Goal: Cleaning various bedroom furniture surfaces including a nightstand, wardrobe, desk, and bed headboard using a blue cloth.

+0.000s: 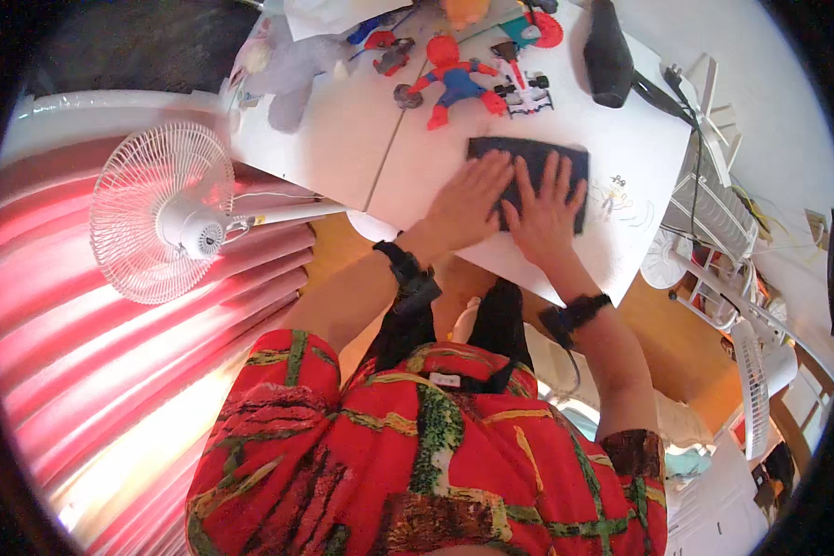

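Observation:
A flat black cloth [532, 147], roughly square, lies on the white table [417, 167] before me. My left hand [474, 194] rests palm down over its left part, fingers pointing up and right. On its middle and right part my right hand [545, 205] is pressed flat with the fingers spread. Neither hand grips anything. Both wrists wear black straps. Beyond the cloth lie a red and blue plush figure [461, 82] and a toy racing car [522, 87].
Near the table's right corner lies a black hair dryer [606, 59] with its cord. A grey plush toy [288, 76] is at the far left. Drawings mark the tabletop [615, 198] right of the cloth. A white fan [191, 222] stands at left, another fan [750, 389] at right.

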The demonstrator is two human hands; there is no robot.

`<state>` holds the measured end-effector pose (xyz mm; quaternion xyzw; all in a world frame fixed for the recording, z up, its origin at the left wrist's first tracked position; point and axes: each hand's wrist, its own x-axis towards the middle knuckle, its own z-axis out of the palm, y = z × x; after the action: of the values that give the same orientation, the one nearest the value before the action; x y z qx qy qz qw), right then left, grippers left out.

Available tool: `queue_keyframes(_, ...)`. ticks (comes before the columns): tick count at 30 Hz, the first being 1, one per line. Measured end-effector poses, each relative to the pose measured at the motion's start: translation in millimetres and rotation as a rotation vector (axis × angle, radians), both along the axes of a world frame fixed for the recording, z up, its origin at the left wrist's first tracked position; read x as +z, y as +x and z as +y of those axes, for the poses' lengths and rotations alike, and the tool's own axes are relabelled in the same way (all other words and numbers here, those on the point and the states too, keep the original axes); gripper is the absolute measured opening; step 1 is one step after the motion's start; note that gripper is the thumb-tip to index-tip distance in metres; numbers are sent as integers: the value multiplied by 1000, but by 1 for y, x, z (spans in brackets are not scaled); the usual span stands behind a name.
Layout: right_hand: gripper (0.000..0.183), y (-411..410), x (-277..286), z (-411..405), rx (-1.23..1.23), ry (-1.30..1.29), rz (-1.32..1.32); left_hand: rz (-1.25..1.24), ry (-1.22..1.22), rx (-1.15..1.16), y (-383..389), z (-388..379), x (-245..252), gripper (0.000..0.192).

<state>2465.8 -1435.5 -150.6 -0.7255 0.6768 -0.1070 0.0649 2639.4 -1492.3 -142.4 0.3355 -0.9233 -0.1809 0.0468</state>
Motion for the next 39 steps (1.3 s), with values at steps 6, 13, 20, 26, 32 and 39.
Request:
queue_keyframes(6,71,105,-2,-44,88,-29,-8,-93,-65,136,108,-20,-2,75)
queue_keyframes(13,74,157,5,-25,63,-25,-68,-121,-41,77,164,-23,4,72)
queue_keyframes(20,78,100,9,56,15,155,-71,-114,186,-94,87,17,5,71)
queue_keyframes(26,74,62,12,89,13,323,92,66,13,-193,60,40,-9,88)
queue_keyframes(32,74,123,19,34,215,244,70,-134,40,16,135,28,-16,80)
queue_keyframes(39,70,238,-7,-97,520,-14,-86,-267,-186,421,252,-35,-14,64)
